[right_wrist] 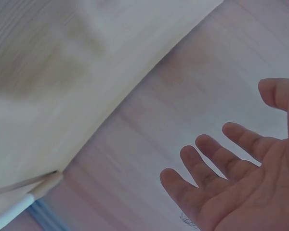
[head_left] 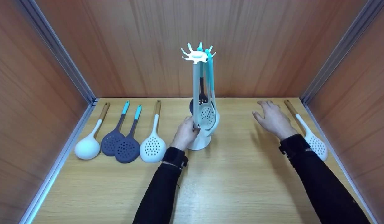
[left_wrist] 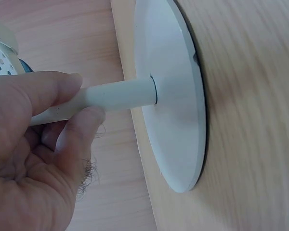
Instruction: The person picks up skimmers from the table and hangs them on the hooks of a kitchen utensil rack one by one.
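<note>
The left hand (head_left: 186,132) grips the pole (head_left: 196,84) of a white utensil stand (head_left: 196,102). It stands upright on the table (head_left: 232,174), its long pole straight up, prongs (head_left: 190,48) spread on top. Tools (head_left: 207,115) hang from it, heads down. The right hand (head_left: 274,120) is wide, fingers apart, near a white skimmer (head_left: 317,147) by the table's right edge. A big stretch of table lies between that hand and the stand. To the left, a white ladle (head_left: 87,147), two dark skimmers (head_left: 127,150) and another white skimmer (head_left: 153,147) lie with handles toward the back wall (head_left: 148,46).
</note>
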Demonstrator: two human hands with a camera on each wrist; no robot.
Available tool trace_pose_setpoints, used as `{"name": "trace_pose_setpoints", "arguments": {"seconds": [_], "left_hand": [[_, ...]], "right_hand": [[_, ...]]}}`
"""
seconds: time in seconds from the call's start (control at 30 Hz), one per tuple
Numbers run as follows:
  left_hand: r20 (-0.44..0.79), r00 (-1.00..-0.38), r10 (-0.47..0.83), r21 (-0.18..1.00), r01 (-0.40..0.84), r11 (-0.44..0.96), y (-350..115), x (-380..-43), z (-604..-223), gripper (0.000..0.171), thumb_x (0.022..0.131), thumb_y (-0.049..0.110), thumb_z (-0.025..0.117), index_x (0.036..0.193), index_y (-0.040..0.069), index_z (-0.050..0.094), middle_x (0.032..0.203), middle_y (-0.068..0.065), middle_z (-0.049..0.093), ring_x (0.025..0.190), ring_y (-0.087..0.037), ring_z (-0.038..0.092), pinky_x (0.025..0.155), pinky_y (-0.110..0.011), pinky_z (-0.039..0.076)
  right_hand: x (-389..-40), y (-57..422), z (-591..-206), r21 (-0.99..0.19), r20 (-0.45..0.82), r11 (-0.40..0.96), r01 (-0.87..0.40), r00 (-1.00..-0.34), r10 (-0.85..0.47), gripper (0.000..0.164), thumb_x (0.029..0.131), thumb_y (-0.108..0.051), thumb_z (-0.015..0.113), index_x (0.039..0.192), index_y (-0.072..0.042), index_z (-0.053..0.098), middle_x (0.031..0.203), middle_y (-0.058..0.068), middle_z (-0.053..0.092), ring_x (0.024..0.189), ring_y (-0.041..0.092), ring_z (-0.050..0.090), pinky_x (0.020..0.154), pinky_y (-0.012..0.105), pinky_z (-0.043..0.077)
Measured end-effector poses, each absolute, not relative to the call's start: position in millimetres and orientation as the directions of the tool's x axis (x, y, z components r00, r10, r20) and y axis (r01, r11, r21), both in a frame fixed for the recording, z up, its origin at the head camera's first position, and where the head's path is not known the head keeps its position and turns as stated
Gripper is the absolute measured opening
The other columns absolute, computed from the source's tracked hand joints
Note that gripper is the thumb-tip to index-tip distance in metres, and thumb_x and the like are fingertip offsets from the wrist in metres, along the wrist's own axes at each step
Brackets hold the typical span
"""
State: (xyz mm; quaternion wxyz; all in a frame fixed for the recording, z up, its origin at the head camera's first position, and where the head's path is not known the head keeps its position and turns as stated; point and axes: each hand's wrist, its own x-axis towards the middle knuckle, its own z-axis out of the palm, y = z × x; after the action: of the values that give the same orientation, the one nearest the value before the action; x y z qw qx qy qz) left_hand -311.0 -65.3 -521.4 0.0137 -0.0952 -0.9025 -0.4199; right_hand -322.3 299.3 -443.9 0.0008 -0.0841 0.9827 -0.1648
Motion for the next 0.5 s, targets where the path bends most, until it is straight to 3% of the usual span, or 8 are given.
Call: {"name": "trace_pose_setpoints", "arguments": {"seconds": [0.5], "left_hand": [[0.061,-0.986,0.152,0.745,0.146,0.651,-63.6,-312.0,-520.0,0.058,0.11,-0.001,0.074,0.166,0.01,0.063,0.157,-0.022,0.071,0.154,-0.041,0.067,0.131,-0.058,0.057]], "right_hand": [[-327.3,327.5,-457.5,-0.313,0.039,0.941,-0.128,-0.992,-0.122,0.07,0.122,-0.037,0.059,0.171,0.011,0.044,0.171,0.044,0.049,0.157,0.066,0.05,0.132,0.077,0.045]]}}
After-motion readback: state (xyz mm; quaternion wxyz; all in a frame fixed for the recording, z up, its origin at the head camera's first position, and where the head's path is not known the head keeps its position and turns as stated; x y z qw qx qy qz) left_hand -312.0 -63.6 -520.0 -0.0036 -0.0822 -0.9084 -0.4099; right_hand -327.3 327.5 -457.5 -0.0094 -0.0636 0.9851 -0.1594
